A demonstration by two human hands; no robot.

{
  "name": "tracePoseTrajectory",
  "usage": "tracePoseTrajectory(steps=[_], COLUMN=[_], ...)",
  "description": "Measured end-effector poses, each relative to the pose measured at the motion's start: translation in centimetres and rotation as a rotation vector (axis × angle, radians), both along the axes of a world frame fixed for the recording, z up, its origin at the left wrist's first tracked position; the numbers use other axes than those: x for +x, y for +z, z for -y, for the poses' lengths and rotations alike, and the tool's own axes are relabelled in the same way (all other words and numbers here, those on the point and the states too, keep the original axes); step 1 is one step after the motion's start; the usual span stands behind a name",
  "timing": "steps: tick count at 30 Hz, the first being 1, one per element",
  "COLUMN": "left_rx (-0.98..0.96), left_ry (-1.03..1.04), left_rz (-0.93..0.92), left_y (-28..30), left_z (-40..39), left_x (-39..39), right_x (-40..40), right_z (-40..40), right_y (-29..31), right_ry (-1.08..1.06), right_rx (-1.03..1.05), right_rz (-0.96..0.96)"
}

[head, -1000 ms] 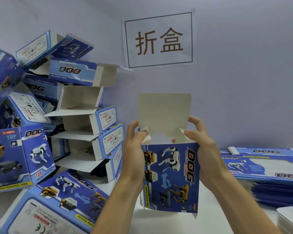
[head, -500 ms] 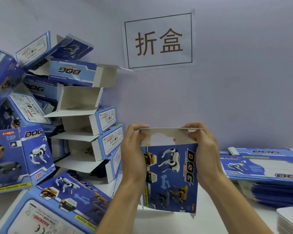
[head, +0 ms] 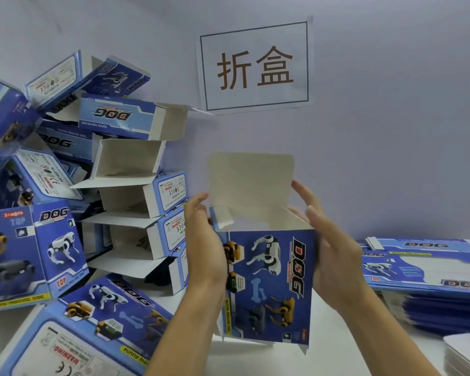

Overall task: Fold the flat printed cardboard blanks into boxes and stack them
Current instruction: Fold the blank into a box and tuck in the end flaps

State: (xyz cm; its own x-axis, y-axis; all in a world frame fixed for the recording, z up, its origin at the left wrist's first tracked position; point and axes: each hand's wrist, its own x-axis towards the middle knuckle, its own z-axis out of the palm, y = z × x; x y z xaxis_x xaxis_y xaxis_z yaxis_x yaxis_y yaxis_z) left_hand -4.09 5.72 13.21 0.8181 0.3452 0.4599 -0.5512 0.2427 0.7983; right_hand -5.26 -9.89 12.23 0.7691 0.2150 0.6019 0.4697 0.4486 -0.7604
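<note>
A blue printed "DOG" box (head: 269, 283) stands upright in the middle, held between both hands above the white table. Its top lid flap (head: 250, 180) sticks straight up, showing its plain inside. My left hand (head: 204, 240) grips the box's left side, fingers reaching over the top edge near a small side flap. On the right side, my right hand (head: 329, 248) holds the box with the fingers spread up beside the lid flap. A pile of folded boxes (head: 136, 202) leans at the left. Flat blanks (head: 429, 272) lie stacked at the right.
A paper sign (head: 255, 66) with two characters hangs on the wall behind. A folded box (head: 92, 329) lies on its side at the front left. White sheets (head: 467, 354) sit at the lower right corner. The table surface (head: 255, 359) shows below the held box.
The lid flap was upright, was pressed down flat over the box top half a second ago, and now stands upright again. Both hands stayed on the box's sides.
</note>
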Motion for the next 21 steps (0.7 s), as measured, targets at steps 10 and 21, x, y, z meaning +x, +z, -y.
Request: tracePoseTrajectory(steps=[10,21], left_rx=[0.140,0.221], left_ry=[-0.102,-0.443], left_rz=[-0.038,-0.236], left_y=[0.4,-0.1], left_z=[-1.9,-3.6], left_x=[-0.2,0.3], right_x=[0.7,-0.1], right_z=[3.2,6.8], right_y=[0.7,1.0], right_ry=[-0.401,-0.001], right_rx=[0.079,-0.045], right_rz=[0.027,-0.340])
